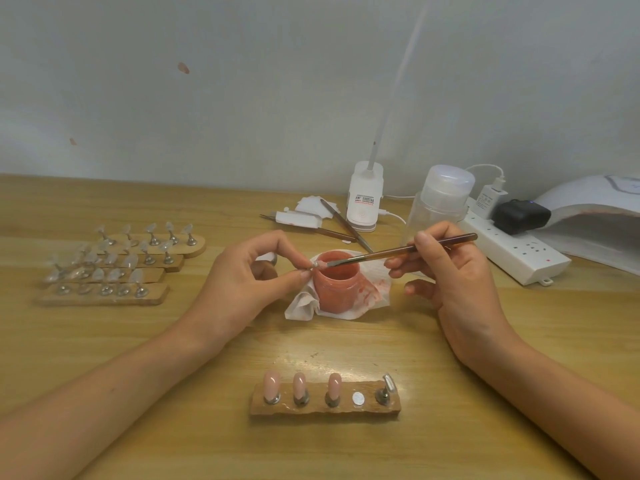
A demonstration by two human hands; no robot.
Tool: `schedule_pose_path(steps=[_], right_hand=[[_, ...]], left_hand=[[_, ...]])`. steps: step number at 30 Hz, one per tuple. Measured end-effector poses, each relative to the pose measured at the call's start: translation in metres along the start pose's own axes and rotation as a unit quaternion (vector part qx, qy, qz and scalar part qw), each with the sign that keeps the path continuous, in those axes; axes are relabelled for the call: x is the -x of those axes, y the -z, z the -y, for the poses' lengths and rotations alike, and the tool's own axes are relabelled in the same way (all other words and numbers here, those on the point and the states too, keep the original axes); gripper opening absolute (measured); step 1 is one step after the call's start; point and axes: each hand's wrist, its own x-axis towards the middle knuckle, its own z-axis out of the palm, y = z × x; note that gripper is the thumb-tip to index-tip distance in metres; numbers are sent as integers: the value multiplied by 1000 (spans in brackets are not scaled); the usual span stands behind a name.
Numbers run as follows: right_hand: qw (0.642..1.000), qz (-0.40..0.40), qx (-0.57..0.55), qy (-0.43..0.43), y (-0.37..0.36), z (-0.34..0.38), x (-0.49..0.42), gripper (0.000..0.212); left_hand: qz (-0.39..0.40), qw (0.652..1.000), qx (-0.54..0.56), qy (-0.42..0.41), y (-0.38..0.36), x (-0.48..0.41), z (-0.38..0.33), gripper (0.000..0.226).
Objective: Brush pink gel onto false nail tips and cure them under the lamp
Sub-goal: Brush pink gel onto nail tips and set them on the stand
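- Bench (104, 341): pale honey wood with a fine streaked grain.
- Gel jar (336, 292): salmon pink, inside and out.
- Tissue (375, 289) under it: white, blotched with pink smears.
- Brush (398, 252): glossy reddish-brown handle.
- Held tip (319, 264): whitish pink.
- Near stand (325, 409): mid-brown wood; coated tips (300, 384) soft pink — metal bases silver.
- Far stands (104, 299): light wood, with clear tips (131, 260).
- Power strip (516, 258): white, one red dot.
- Plug (521, 216): black.
- Curing lamp (595, 206): white.
- Wall (277, 81): grey-white — two pinkish marks.

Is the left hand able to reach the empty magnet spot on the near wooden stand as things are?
Probably yes: only bare table lies between the left hand and the empty spot, though the hand pinches a nail tip.
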Motion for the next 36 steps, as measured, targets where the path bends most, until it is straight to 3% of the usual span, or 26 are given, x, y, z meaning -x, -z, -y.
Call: schedule_pose_path(steps=[23,36], right_hand=[[1000,-6,-11,4,1,0,-1,20],[1000,-10,0,3,0,-2,0,19]], left_hand=[[9,1000,2,-26,-2,-1,-1,6],[4,1000,-13,-25,-1,-1,1,16]])
